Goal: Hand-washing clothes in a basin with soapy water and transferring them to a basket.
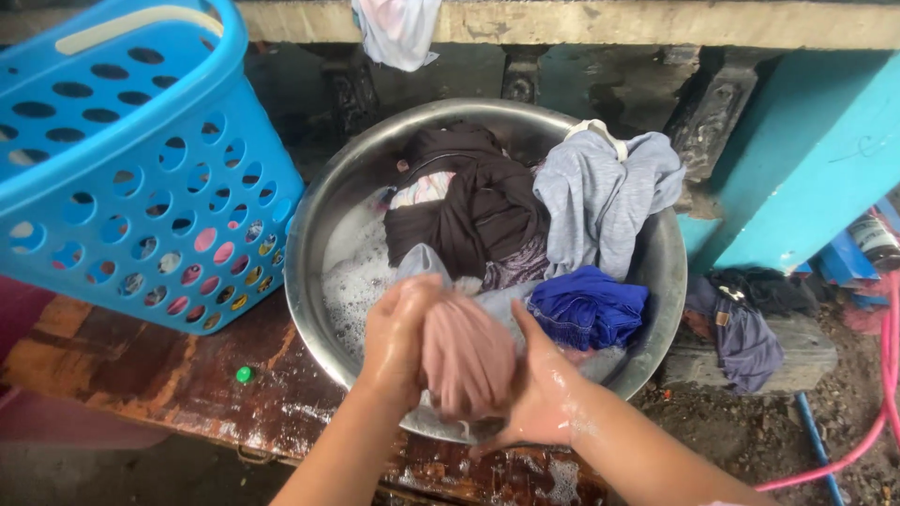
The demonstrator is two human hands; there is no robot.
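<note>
Both hands — left hand (398, 342) and right hand (542, 394) — are clamped on the pink cloth (466, 361) at the metal basin's (314, 281) six o'clock; it looks sodden, limp and soap-slick — best gripped bunched at mid-wad.

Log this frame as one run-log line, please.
left hand and right hand: both grip pink cloth | over metal basin of soapy clothes | blue basket at left
</note>
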